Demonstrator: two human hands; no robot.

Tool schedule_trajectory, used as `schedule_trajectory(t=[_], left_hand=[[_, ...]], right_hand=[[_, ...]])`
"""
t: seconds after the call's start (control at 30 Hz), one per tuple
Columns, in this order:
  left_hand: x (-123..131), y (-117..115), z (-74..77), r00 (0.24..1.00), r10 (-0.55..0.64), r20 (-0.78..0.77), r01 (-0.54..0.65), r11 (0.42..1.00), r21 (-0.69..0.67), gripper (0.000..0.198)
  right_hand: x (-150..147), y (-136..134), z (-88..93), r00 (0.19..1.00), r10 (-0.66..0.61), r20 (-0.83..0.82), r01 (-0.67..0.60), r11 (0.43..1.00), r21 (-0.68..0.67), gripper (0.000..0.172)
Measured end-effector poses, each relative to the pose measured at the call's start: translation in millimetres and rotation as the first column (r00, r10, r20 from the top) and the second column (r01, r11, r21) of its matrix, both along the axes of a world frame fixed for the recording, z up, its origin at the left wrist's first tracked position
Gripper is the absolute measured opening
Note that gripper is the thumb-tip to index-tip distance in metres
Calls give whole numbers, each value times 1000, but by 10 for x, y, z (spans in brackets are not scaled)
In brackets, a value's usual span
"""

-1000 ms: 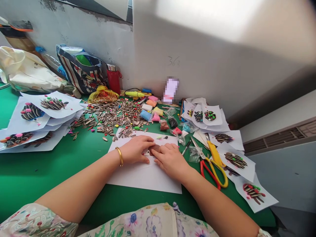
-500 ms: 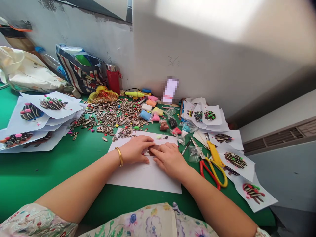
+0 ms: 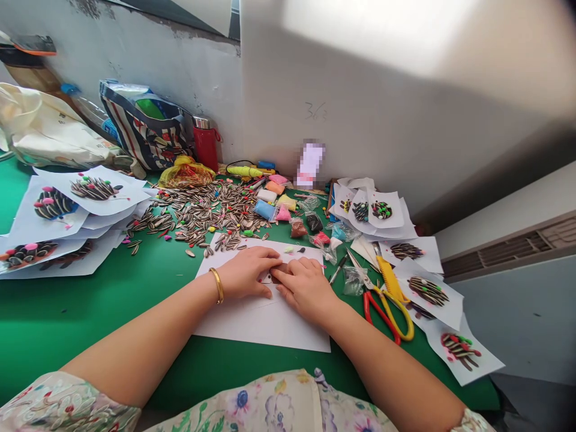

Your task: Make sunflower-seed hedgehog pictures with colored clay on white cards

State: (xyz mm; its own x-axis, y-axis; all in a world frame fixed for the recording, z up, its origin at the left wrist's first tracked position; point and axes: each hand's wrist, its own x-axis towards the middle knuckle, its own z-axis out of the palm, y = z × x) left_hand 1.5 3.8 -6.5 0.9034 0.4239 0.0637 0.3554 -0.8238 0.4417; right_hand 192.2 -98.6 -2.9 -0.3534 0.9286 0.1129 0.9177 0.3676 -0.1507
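My left hand (image 3: 249, 271) lies on the left part of a white sheet of paper (image 3: 265, 327), thumb and fingers apart, its fingertips at the far edge of a flat piece of brown clay (image 3: 276, 280). From the right, my right hand (image 3: 306, 289) presses its outstretched fingers down on that clay, thumb set apart on the paper. Much of the clay is hidden under the fingers. Small green and black clay bits (image 3: 300, 250) sit on the sheet beyond my hands. Sunflower seeds (image 3: 229, 242) overlap the sheet's far left corner.
A seed heap (image 3: 211, 210) spreads behind the sheet, beside bagged coloured clay (image 3: 265, 209). Scissors (image 3: 375, 294), a yellow cutter (image 3: 390, 275) and a pen (image 3: 338, 269) lie to the right. Seed pictures (image 3: 94, 189) are stacked left and more (image 3: 427, 291) lie right. A red flask (image 3: 206, 144) stands behind.
My right hand has shifted very slightly to the left over the brown clay. My left hand stays in place.
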Motion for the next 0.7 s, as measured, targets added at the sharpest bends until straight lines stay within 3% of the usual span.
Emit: schedule_trajectory(t=[0.7], left_hand=[[0,2,1,1000,10,-9,-10,1000,4,69]], right_hand=[[133,25,-16,999,-48,23,48,999,3,31]])
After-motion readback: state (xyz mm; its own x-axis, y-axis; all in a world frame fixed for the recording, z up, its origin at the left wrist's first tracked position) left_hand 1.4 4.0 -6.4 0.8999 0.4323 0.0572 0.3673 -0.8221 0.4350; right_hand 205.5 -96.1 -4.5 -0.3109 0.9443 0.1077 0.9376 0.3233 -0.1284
